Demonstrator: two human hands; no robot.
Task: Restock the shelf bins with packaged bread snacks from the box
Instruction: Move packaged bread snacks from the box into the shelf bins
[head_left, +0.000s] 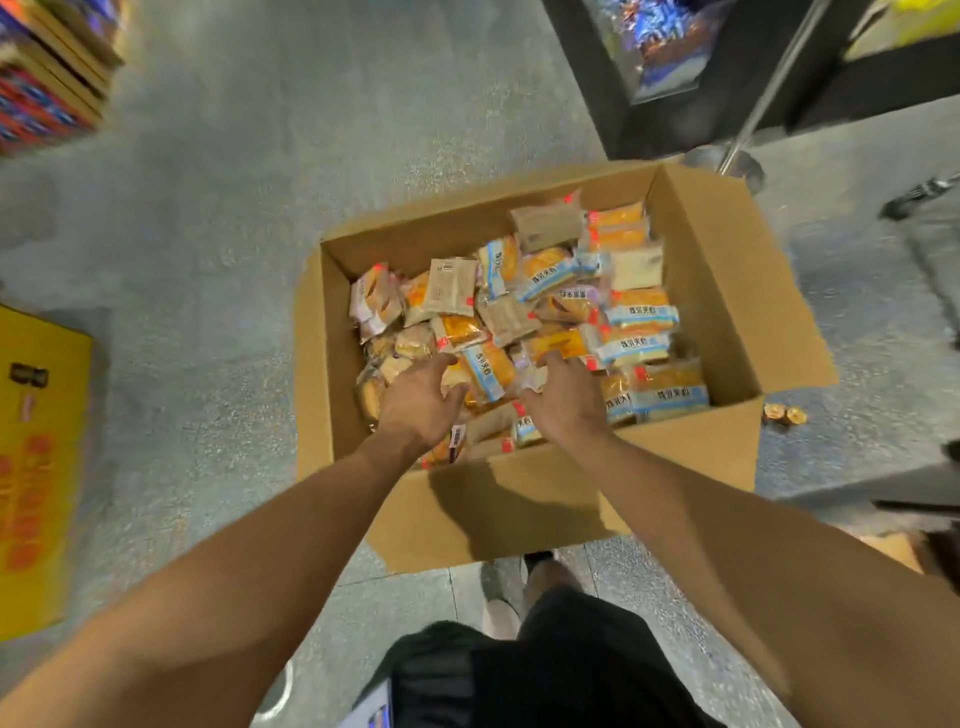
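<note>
An open cardboard box stands on the floor, filled with several packaged bread snacks in clear, orange and blue-white wrappers. Both arms reach down into its near half. My left hand lies on the packets with fingers spread toward an orange packet with a blue label. My right hand rests on the pile just right of that packet, fingers pointing forward among the wrappers. The fingertips of both hands are partly hidden by packets, and neither hand visibly lifts one.
A yellow carton lies on the grey floor at the left. Stacked goods fill the top left corner. A dark display unit and a metal pole with a round base stand behind the box. Small wrapped sweets lie by its right side.
</note>
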